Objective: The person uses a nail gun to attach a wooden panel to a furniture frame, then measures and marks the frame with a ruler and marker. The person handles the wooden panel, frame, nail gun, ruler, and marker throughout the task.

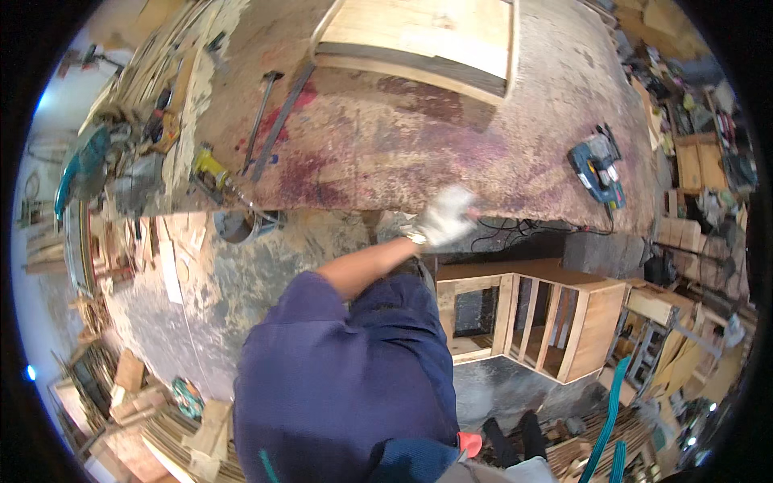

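My left hand (445, 219) wears a whitish work glove, with a watch (415, 237) at the wrist. It is over the near edge of the stained workbench (354, 145), smeared by motion, so its fingers and anything in them cannot be made out. My right hand is not visible. Across the bench from the glove lies a wooden panel frame (419, 76) with pale boards and a dark strip. Right of the hand, a blue jigsaw (596, 167) rests on the bench. Dark cables (515, 229) hang at the bench edge beside the glove.
On the bench's left lie a yellow-green power tool (211, 169), a hammer-like tool (262, 121) and a long dark metal bar (282, 121). An open wooden cabinet frame (527, 318) stands on the floor at right. Wood scraps (137, 386) pile up along the left.
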Demonstrator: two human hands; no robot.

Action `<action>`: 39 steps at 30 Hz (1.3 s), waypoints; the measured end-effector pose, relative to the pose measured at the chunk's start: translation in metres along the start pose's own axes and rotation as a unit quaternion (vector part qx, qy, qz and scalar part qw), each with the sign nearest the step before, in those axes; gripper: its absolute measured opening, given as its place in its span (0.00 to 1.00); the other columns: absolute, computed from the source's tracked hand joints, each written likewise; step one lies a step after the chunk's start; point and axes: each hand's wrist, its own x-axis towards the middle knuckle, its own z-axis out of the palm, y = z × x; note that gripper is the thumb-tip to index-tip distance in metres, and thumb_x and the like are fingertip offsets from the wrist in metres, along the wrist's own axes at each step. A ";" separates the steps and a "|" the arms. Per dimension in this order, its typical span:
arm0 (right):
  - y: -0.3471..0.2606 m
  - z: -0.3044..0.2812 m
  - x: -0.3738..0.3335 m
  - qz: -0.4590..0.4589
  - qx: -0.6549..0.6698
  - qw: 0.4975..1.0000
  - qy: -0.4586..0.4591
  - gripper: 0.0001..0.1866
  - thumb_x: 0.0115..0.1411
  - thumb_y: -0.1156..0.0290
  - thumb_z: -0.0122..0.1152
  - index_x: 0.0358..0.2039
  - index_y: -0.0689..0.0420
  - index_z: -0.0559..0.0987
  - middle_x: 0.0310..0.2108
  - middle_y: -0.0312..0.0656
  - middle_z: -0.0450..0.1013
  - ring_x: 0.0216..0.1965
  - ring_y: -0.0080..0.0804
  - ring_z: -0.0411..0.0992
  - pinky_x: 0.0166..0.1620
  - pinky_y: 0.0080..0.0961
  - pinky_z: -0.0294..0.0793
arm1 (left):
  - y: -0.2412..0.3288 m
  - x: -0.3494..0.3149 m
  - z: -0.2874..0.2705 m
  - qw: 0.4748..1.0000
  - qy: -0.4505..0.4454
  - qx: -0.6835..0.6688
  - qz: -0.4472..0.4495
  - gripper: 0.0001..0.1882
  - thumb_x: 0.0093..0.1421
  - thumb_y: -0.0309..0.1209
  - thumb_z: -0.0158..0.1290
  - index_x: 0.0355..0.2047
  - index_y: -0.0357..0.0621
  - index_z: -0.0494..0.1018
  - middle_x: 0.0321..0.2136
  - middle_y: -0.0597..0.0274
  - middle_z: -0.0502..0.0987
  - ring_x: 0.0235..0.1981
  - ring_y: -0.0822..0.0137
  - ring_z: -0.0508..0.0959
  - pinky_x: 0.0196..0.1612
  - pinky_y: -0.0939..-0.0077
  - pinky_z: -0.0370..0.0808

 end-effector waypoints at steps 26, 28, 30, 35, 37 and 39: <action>-0.232 -0.001 0.071 -0.269 -0.232 0.928 -0.118 0.12 0.70 0.61 0.54 0.44 0.55 0.79 0.29 0.38 0.76 0.22 0.23 0.71 0.25 0.22 0.72 | -0.206 -0.088 -0.345 0.699 0.106 0.638 -0.304 0.33 0.54 0.61 0.60 0.45 0.45 0.72 0.44 0.53 0.74 0.48 0.53 0.75 0.52 0.53 0.69; -0.209 -0.008 0.043 -0.221 -0.155 0.953 -0.134 0.13 0.69 0.60 0.55 0.41 0.56 0.80 0.29 0.38 0.76 0.25 0.26 0.73 0.29 0.25 0.72 | -0.213 -0.098 -0.372 0.746 0.138 0.549 -0.350 0.33 0.58 0.60 0.57 0.48 0.44 0.68 0.39 0.50 0.78 0.41 0.50 0.81 0.44 0.51 0.75; -0.186 -0.030 0.006 -0.263 -0.172 0.942 -0.119 0.09 0.70 0.64 0.54 0.38 0.57 0.76 0.24 0.33 0.71 0.21 0.22 0.68 0.23 0.22 0.67 | -0.198 -0.082 -0.395 0.779 0.074 0.446 -0.435 0.31 0.62 0.59 0.54 0.49 0.44 0.67 0.32 0.47 0.82 0.34 0.48 0.84 0.36 0.48 0.77; -0.069 -0.114 -0.019 -0.144 -0.126 0.981 -0.016 0.14 0.69 0.57 0.55 0.44 0.55 0.76 0.30 0.37 0.75 0.22 0.28 0.71 0.22 0.27 0.69 | -0.149 -0.073 -0.444 0.791 0.038 0.520 -0.322 0.29 0.63 0.61 0.52 0.43 0.46 0.74 0.27 0.49 0.84 0.32 0.47 0.85 0.33 0.49 0.78; -0.016 -0.131 -0.023 -0.100 -0.091 0.991 0.019 0.14 0.68 0.58 0.55 0.43 0.56 0.76 0.29 0.38 0.75 0.21 0.28 0.71 0.21 0.28 0.69 | -0.109 -0.060 -0.449 0.790 0.034 0.533 -0.300 0.28 0.62 0.60 0.52 0.38 0.46 0.78 0.28 0.49 0.84 0.33 0.48 0.85 0.34 0.51 0.79; 0.038 -0.141 -0.028 -0.059 -0.058 0.995 0.050 0.13 0.68 0.59 0.55 0.41 0.56 0.77 0.29 0.38 0.75 0.21 0.28 0.71 0.21 0.28 0.69 | -0.077 -0.065 -0.442 0.796 0.015 0.533 -0.287 0.27 0.63 0.59 0.52 0.39 0.46 0.79 0.29 0.49 0.84 0.33 0.49 0.85 0.35 0.52 0.80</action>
